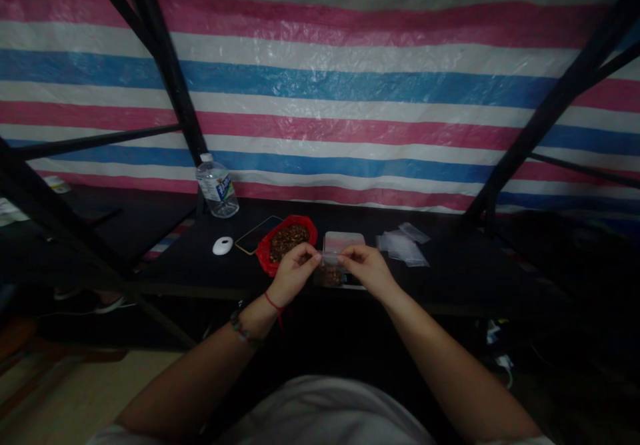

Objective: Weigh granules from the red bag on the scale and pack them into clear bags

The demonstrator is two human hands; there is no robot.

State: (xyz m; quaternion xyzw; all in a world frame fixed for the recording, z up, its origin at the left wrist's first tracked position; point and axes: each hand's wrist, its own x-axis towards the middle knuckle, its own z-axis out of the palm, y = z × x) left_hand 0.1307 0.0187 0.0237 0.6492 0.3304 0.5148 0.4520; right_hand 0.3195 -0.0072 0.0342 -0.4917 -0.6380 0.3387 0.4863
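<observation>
Both hands hold a small clear plastic bag (330, 270) with brown bits inside, just above the dark table (450, 278). My left hand (295, 270) pinches the bag's top left edge. My right hand (367, 266) pinches its top right edge. Just left of my left hand sits a red bag (265, 248), open and full of brown pieces. A pale flat scale-like plate (344, 240) lies right behind the small bag.
Several empty clear bags (404, 244) lie to the right. A phone (256, 233), a white oval object (223, 246) and a water bottle (217, 186) stand at the left. Black frame bars (170, 65) cross a striped tarp (350, 85) behind.
</observation>
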